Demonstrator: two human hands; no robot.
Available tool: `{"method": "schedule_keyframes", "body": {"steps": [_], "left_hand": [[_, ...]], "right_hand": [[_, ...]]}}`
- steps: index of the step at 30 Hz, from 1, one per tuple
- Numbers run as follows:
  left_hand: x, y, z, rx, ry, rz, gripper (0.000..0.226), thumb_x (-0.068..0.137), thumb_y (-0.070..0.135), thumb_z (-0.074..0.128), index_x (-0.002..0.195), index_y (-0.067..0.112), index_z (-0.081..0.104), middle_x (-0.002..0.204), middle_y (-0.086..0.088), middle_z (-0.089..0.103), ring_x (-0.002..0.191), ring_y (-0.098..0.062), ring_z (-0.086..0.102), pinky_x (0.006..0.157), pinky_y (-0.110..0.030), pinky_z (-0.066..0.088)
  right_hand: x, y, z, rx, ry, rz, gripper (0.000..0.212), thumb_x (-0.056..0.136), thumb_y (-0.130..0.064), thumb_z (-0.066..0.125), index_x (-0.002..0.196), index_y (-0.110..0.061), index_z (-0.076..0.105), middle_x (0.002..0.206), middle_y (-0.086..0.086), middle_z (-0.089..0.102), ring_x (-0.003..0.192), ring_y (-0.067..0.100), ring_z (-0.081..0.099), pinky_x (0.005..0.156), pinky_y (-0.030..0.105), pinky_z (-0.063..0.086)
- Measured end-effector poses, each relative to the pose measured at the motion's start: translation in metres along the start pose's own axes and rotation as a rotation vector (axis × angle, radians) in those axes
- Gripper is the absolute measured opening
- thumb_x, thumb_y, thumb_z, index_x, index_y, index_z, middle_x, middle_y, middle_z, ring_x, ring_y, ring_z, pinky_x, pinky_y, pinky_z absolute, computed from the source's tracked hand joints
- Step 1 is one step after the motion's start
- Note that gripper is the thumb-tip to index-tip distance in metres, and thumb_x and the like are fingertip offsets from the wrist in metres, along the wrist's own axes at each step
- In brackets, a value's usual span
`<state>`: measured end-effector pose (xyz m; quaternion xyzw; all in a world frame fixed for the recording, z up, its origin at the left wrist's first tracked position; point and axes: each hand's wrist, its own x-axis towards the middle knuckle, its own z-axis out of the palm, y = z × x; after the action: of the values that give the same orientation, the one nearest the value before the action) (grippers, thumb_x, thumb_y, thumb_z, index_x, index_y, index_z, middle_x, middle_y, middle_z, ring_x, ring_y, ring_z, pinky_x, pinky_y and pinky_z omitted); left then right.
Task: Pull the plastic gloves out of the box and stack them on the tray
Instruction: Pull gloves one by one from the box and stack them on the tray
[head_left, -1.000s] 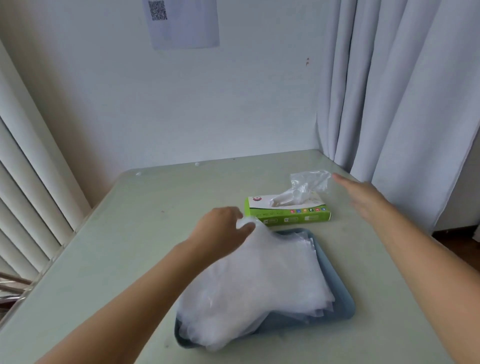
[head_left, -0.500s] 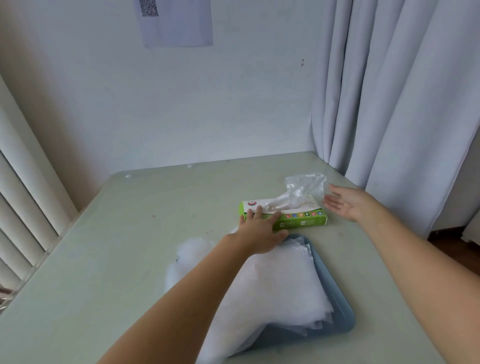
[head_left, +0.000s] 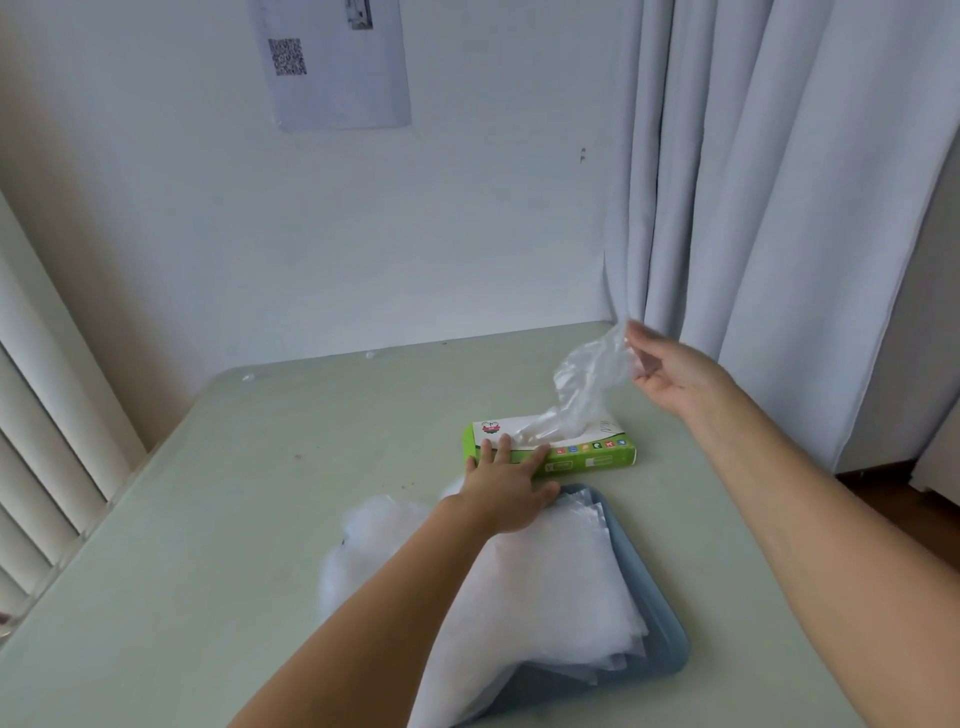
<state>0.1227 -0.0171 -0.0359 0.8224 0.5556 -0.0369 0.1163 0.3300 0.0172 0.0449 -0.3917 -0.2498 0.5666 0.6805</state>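
Up from box (head_left: 589, 458) (green) glove (head_left: 586, 387), tray (head_left: 669, 647) seemingly overflowing

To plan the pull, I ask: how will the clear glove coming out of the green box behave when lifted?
Probably floppy: the glove hangs crumpled between the right hand and the box. Likely light: thin, see-through film. The box may lift too; the left hand presses it down.
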Motion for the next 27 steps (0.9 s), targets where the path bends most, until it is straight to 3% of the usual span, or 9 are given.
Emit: {"method": "schedule_keyframes", "body": {"steps": [5,7,10,13,16,19,21,24,27], "left_hand": [[-0.001,0.002,-0.005,-0.030,-0.024,-0.018,0.062,0.098,0.053,0.032,0.152,0.035,0.005,0.160,-0.013,-0.003,0.146,-0.037,-0.005,0.117,-0.049,0.003],[-0.002,0.003,-0.014,-0.139,0.026,0.018,0.058,0.098,0.048,0.037,0.150,0.028,0.022,0.154,-0.011,0.022,0.144,-0.034,0.017,0.115,-0.041,0.018],[-0.015,0.005,-0.035,-0.837,0.103,0.034,0.052,0.098,0.051,0.037,0.135,0.018,0.053,0.135,0.001,0.052,0.127,-0.020,0.045,0.105,-0.027,0.034],[-0.035,0.009,-0.050,-1.489,-0.014,0.155,0.087,0.090,0.070,0.014,0.133,0.005,0.052,0.139,-0.004,0.052,0.132,-0.016,0.042,0.115,-0.029,0.023],[-0.055,0.018,-0.059,-1.593,-0.097,0.324,0.108,0.072,0.082,0.011,0.141,0.005,0.042,0.142,-0.008,0.049,0.134,-0.017,0.042,0.116,-0.032,0.022],[-0.072,0.026,-0.061,-1.634,-0.159,0.585,0.087,0.074,0.080,0.033,0.141,0.025,0.044,0.144,-0.004,0.048,0.135,-0.021,0.042,0.115,-0.041,0.027],[-0.084,0.029,-0.060,-1.650,-0.200,0.662,0.077,0.079,0.070,0.052,0.141,0.025,0.046,0.145,-0.006,0.046,0.136,-0.025,0.040,0.113,-0.045,0.030],[-0.100,0.032,-0.063,-1.660,-0.181,0.530,0.064,0.069,0.042,0.081,0.117,0.004,0.063,0.116,-0.011,0.065,0.110,-0.026,0.061,0.099,-0.038,0.046],[-0.114,0.032,-0.065,-1.627,-0.070,0.382,0.035,0.071,0.017,0.075,0.098,-0.004,0.068,0.101,-0.018,0.066,0.091,-0.026,0.063,0.088,-0.035,0.051]], "right_hand": [[-0.042,-0.046,0.025,-0.165,-0.250,-0.287,0.014,0.090,-0.004,0.059,0.085,-0.011,0.070,0.067,-0.007,0.067,0.064,0.004,0.061,0.067,0.014,0.049],[-0.061,-0.055,0.032,-0.357,-0.355,-0.330,0.012,0.089,-0.006,0.059,0.082,-0.009,0.068,0.069,-0.003,0.064,0.067,0.009,0.058,0.070,0.016,0.048],[-0.089,-0.062,0.038,-0.598,-0.426,-0.348,0.009,0.092,-0.007,0.056,0.086,-0.006,0.063,0.083,0.008,0.070,0.076,0.014,0.064,0.071,0.020,0.051],[-0.114,-0.067,0.042,-0.770,-0.486,-0.356,0.007,0.095,-0.011,0.053,0.090,-0.009,0.057,0.091,0.012,0.073,0.079,0.021,0.065,0.078,0.027,0.050],[-0.135,-0.068,0.046,-0.872,-0.571,-0.357,0.008,0.096,-0.011,0.052,0.094,-0.004,0.054,0.084,0.010,0.072,0.074,0.024,0.064,0.077,0.031,0.050],[-0.153,-0.066,0.048,-0.894,-0.631,-0.311,0.008,0.095,-0.009,0.052,0.094,-0.002,0.055,0.081,0.012,0.072,0.071,0.023,0.064,0.070,0.028,0.053],[-0.160,-0.065,0.047,-0.939,-0.621,-0.302,0.009,0.095,-0.011,0.054,0.094,-0.002,0.057,0.081,0.014,0.072,0.073,0.023,0.066,0.069,0.024,0.052],[-0.165,-0.062,0.044,-1.097,-0.570,-0.303,0.007,0.092,-0.018,0.061,0.091,-0.011,0.063,0.077,0.011,0.071,0.069,0.015,0.061,0.069,0.026,0.046],[-0.164,-0.049,0.042,-0.896,-0.478,-0.185,0.007,0.093,-0.018,0.058,0.092,-0.013,0.062,0.073,0.005,0.071,0.061,0.013,0.058,0.056,0.020,0.047]]}}
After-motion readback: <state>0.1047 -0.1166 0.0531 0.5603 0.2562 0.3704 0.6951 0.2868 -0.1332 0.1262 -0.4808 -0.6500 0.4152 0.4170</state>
